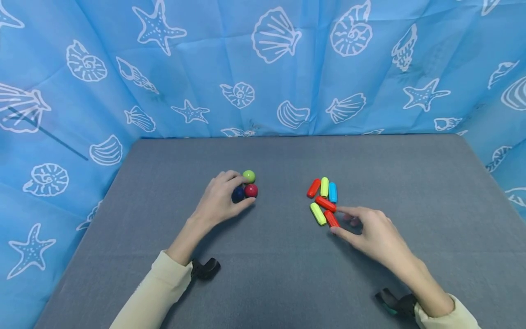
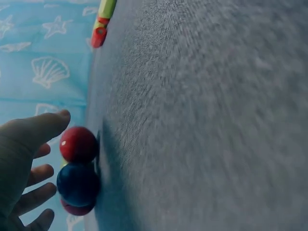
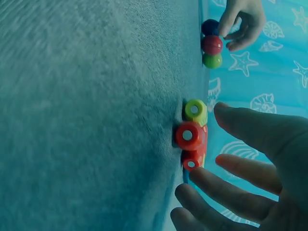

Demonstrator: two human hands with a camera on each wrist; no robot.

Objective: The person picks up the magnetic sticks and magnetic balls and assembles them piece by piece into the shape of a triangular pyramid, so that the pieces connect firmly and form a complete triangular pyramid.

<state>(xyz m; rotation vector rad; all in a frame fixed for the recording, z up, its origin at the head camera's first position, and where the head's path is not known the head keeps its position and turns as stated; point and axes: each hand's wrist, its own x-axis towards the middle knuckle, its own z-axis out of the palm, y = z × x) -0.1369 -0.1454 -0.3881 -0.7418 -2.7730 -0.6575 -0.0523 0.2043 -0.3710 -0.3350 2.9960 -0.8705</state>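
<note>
On the left of the table, my left hand point(image 1: 223, 196) arches over a small cluster of balls, its fingers loosely bent and gripping none of them. A red ball point(image 1: 251, 190), a green ball point(image 1: 249, 176) and a dark blue ball point(image 1: 238, 194) show there; the left wrist view has another reddish ball point(image 2: 78, 208), mostly hidden behind the blue one. Right of centre lie several short plastic rods. Beside the nearest red rod point(image 1: 331, 219) hovers my right hand point(image 1: 374, 230), thumb and fingers spread around its end. Whether the fingertips touch it, I cannot tell.
Close by lie two yellow rods, one the front yellow rod point(image 1: 318, 214), plus a blue rod point(image 1: 333, 192) and more red rods. Pale discs mark the rod ends. Grey cloth covers the table point(image 1: 267, 265); a blue shell-print curtain point(image 1: 263, 68) hangs behind it and at both sides.
</note>
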